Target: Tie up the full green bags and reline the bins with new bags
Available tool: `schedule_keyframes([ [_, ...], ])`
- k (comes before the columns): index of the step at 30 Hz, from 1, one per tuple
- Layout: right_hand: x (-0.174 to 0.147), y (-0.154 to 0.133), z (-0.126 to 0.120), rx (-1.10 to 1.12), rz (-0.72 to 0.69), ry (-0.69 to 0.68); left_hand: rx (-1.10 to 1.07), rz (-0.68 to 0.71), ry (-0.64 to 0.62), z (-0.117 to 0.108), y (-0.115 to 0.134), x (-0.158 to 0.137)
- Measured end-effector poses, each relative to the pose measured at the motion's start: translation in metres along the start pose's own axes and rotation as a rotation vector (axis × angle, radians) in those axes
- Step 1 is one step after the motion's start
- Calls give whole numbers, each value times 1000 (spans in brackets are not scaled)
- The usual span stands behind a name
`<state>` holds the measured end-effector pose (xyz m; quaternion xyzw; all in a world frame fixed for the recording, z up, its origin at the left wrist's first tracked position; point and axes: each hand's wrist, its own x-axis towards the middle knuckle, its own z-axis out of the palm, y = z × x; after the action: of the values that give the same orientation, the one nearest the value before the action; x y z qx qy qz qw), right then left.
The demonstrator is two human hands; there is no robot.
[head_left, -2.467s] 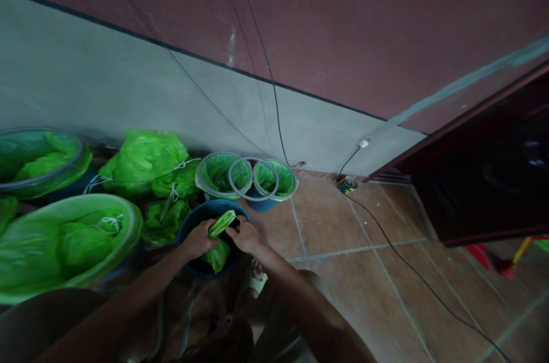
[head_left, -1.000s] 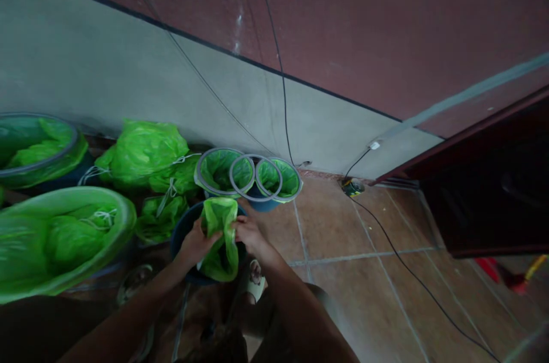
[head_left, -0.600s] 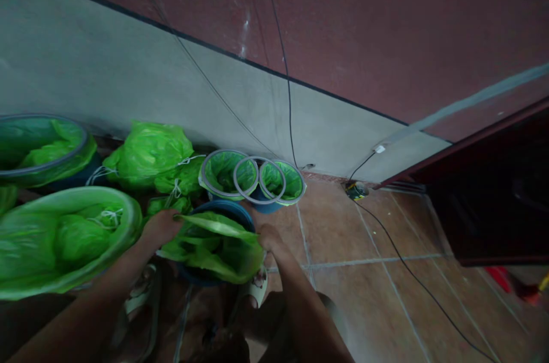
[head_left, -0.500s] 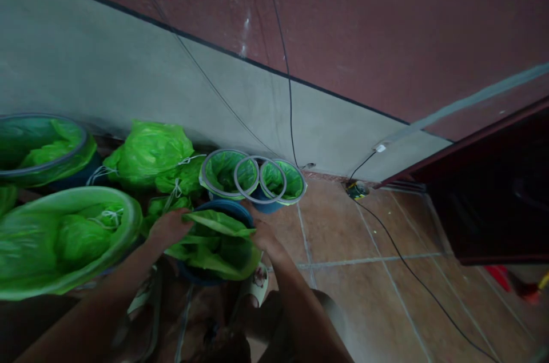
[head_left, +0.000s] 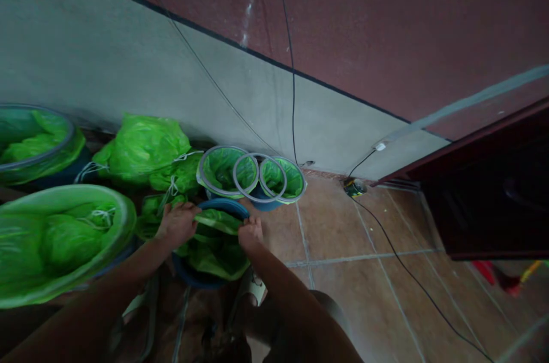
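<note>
Green bag [head_left: 208,254] is sitting in the mouth of a blue bin [head_left: 227,206], mostly between and nearer than my two hands, its top opening upward and its folds sagging inside. My left hand [head_left: 180,223] is gripping the left end of the bag's far edge, and my right hand [head_left: 251,232] is pinching the same edge at its right end. That edge is stretching as a pale strip from one hand to the other, while the bin's far rim is showing bare beyond it.

The blue bin is standing on brown floor tiles [head_left: 334,226] with pale joints, and my sandals [head_left: 257,288] are resting near it. Just beyond, two small lined bins [head_left: 268,204] are standing side by side, with a grey ring [head_left: 235,175] overlapping both. Farther left, tied green bags [head_left: 148,146] with white strings are slumping by the wall [head_left: 128,60], and two larger lined bins [head_left: 128,211] are standing at the left, one near and one far. Maroon is covering the wall's upper part, pale paint its lower. On the right, a black cable [head_left: 389,248] is running over the tiles, and a dark door [head_left: 493,197] is standing farther right.
</note>
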<state>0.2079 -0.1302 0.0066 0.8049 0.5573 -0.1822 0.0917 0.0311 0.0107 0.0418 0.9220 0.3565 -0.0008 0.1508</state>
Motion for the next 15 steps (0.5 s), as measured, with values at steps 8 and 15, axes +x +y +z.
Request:
schedule_keyframes([
  [8, 8, 19, -2, 755, 197, 156, -147, 220, -46, 22, 13, 14],
  [15, 16, 38, -2, 1159, 325, 262, -313, 184, -98, 27, 20, 9],
])
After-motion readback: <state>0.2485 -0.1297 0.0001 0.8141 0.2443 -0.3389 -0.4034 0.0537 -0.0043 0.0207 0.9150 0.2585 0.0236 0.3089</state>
